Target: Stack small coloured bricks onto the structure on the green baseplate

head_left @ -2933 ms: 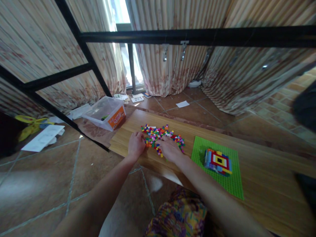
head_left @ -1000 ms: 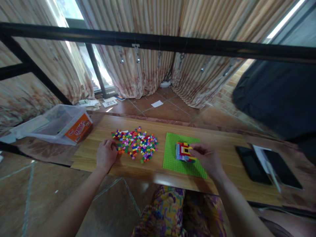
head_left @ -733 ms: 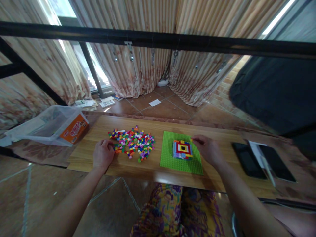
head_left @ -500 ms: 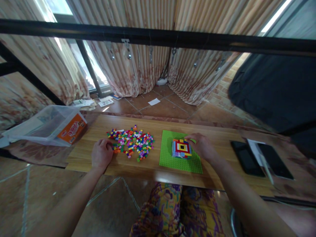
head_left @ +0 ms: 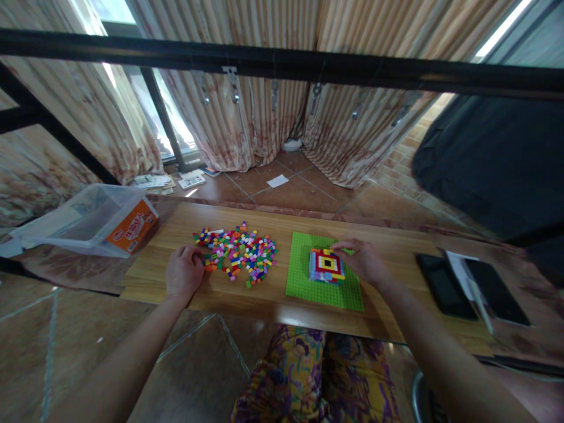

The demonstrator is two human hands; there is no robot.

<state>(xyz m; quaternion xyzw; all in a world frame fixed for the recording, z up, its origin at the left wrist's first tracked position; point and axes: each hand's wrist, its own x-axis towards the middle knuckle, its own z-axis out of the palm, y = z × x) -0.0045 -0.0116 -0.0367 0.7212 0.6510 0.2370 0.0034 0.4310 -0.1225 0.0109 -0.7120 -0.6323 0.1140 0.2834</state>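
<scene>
A pile of small coloured bricks (head_left: 238, 252) lies on the wooden table (head_left: 273, 223). To its right a green baseplate (head_left: 304, 282) carries a square brick build (head_left: 326, 265) of nested coloured rings. My left hand (head_left: 183, 273) rests curled on the table at the pile's left edge. My right hand (head_left: 363, 261) is at the build's right side, with fingertips pinched at its far top corner. What the fingers pinch is too small to make out.
A clear plastic tub with an orange label (head_left: 94, 220) stands at the table's left end. Two dark phones or tablets (head_left: 471, 288) with a pen lie at the right. A black metal bar (head_left: 282, 61) crosses overhead. Curtains (head_left: 247, 111) and papers (head_left: 154, 182) lie beyond.
My right hand left the loose pile and moved right to the build on the green plate, then shifted to its far right corner. The left hand stayed beside the pile.
</scene>
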